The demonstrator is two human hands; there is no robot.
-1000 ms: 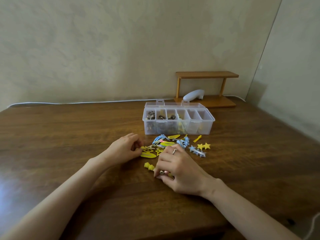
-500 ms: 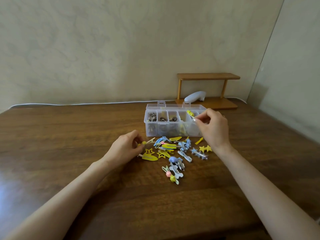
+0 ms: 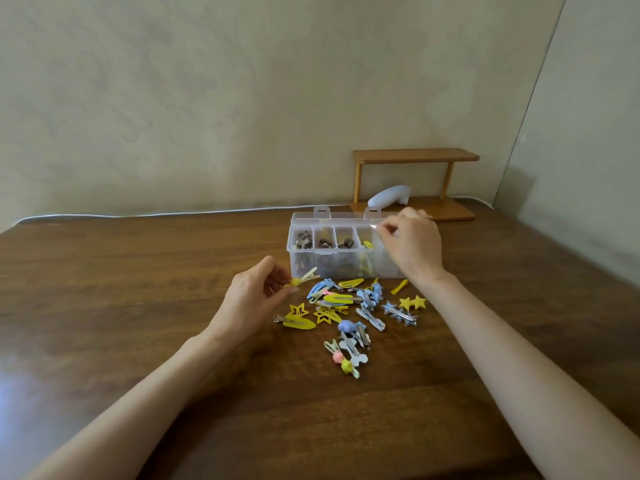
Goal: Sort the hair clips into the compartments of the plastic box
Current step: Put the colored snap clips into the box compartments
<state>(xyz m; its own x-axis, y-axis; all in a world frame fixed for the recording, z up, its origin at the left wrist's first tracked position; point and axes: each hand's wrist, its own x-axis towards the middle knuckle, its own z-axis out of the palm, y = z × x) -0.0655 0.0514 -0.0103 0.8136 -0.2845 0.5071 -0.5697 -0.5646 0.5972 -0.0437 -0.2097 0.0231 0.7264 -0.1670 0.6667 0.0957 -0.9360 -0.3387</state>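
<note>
A clear plastic box [image 3: 294,261] with several compartments stands open at the middle of the wooden table [image 3: 138,271]. Its three left compartments hold dark clips. My right hand [image 3: 414,247] hovers over the box and pinches the metal end of a small yellow clip [image 3: 367,244], whose yellow end dips into the fourth compartment. My left hand [image 3: 254,299] is just in front of the box's left corner and pinches a yellow-tipped metal clip [image 3: 302,278]. A loose pile of yellow, blue and silver hair clips [image 3: 346,306] lies on the table between my hands.
A small wooden shelf [image 3: 415,155] stands against the wall behind the box, with a white object [image 3: 389,195] under it. A white cable [image 3: 173,213] runs along the table's back edge. A side wall rises at the right.
My right hand lifted a yellow clip from the near pile up to the box and now lowers it into the fourth compartment. My left hand picked up a yellow-tipped clip and raised it slightly.
</note>
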